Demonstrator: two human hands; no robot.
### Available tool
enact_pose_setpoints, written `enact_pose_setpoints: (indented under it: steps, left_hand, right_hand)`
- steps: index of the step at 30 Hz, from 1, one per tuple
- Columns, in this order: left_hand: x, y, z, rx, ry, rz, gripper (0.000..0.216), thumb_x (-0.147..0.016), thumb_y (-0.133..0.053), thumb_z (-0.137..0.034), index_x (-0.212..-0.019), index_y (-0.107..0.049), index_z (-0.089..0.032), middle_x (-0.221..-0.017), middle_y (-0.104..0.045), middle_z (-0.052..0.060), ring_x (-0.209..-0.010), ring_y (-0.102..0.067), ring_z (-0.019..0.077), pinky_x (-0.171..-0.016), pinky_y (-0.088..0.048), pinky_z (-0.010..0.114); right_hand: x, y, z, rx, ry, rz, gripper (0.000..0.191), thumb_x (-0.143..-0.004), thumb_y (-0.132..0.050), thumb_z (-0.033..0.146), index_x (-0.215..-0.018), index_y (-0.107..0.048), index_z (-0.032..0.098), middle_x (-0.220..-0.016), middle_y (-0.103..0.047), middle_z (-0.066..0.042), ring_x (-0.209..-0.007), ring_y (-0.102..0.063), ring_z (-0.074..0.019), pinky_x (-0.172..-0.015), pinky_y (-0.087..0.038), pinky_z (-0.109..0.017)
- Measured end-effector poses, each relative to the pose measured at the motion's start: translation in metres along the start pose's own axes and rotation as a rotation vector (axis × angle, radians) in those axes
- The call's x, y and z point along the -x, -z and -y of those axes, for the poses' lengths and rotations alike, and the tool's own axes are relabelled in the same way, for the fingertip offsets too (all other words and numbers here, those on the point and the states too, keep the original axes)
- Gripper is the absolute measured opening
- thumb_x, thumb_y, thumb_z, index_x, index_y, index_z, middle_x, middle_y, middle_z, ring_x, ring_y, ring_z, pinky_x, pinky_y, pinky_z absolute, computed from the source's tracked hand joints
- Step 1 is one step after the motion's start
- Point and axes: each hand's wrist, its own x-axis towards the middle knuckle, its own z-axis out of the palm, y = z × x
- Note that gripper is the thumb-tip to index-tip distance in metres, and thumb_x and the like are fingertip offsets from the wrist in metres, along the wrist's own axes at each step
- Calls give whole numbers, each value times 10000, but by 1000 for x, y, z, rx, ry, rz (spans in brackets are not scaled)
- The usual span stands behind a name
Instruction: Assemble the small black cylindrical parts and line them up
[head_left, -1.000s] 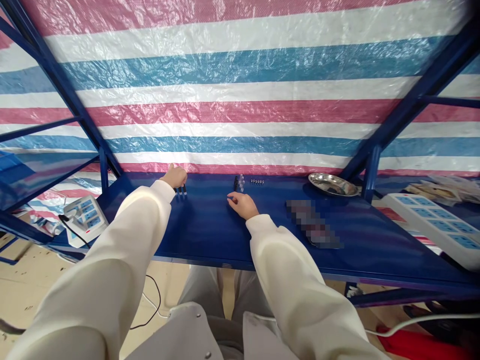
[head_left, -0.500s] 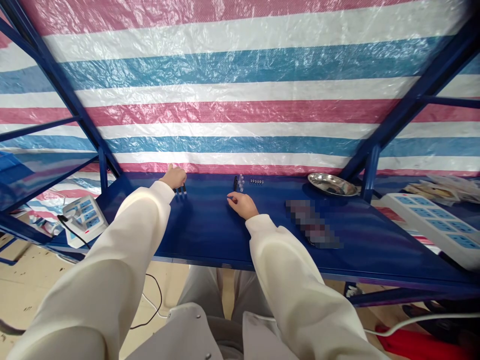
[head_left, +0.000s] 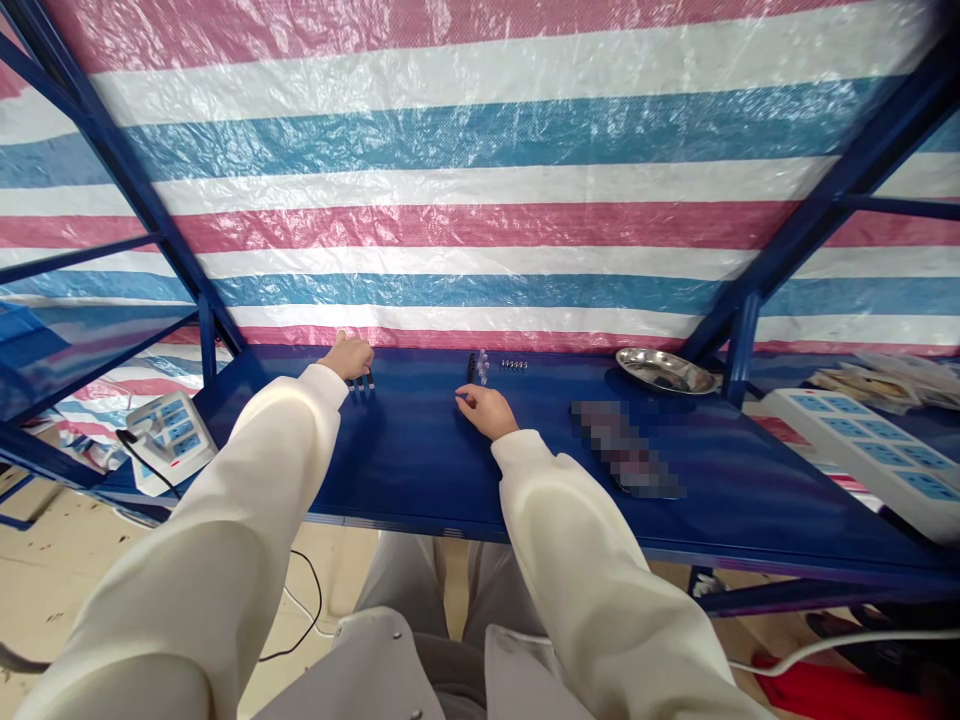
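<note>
My left hand (head_left: 348,357) is at the back left of the blue table, fingers curled down over a row of short black sticks (head_left: 361,383) with pale bands. Their far ends are hidden beneath it, as are its fingertips. Nearer the middle, my right hand (head_left: 487,411) is closed, thumb and forefinger together in a pinch; anything between them is too small to make out. Just beyond it lie a row of small black parts (head_left: 471,367) and a row of clear plastic pieces (head_left: 483,365). Several small metal springs or screws (head_left: 514,365) are lined up to their right.
An oval steel dish (head_left: 666,371) sits at the back right, and a blurred-out dark object (head_left: 626,449) lies in front of it. White power strips (head_left: 171,440) stand at the left and right (head_left: 870,450). Blue frame posts (head_left: 742,345) and a striped tarp (head_left: 480,230) bound the table.
</note>
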Motion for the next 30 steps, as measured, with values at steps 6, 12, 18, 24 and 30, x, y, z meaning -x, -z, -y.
enact_pose_setpoints:
  steps: [6,12,18,24,30]
  left_hand:
    - [4,3,-7,6,-13,-52,375,-777,-582,-252,-1141,-580,-162,-1192,-573,142,-1120,-498,302,-960,-274,463]
    - [7,5,-44,111,-183,-217,477,-874,-448,-306,-1332,-409,-177,-1333,-478,129,-1212,-434,265,-1003,-263,417]
    - [5,-11,-106,205,-292,-235,535,-906,-374,-332,-1418,-273,-215,-1338,-460,129,-1171,-452,258,-952,-312,390]
    - [-11,-37,-149,313,-154,-167,572,-930,-257,-336,-1464,-104,-199,-1386,-384,155,-1166,-438,305,-899,-357,460]
    - [-32,-51,-166,342,-79,-159,570,-910,-279,-242,-1459,-128,-224,-1402,-371,151,-1172,-433,306,-894,-360,482]
  right_hand:
    - [1,6,4,74,-114,17,242,-840,-508,242,-1036,-640,189,-806,-687,-26,-785,-626,-163,-738,-422,-266]
    - [2,10,6,155,-240,17,259,-846,-456,228,-1022,-642,188,-921,-681,-65,-890,-605,-193,-762,-413,-292]
    - [5,9,5,249,-365,-40,288,-824,-441,206,-997,-669,176,-1107,-593,-133,-1051,-512,-252,-820,-403,-355]
    - [6,7,6,237,-411,-23,370,-832,-431,218,-1151,-611,167,-1231,-528,-150,-1147,-440,-274,-914,-363,-430]
    - [5,3,5,214,-401,18,390,-856,-392,205,-1197,-580,190,-1329,-480,-141,-1235,-381,-269,-981,-312,-485]
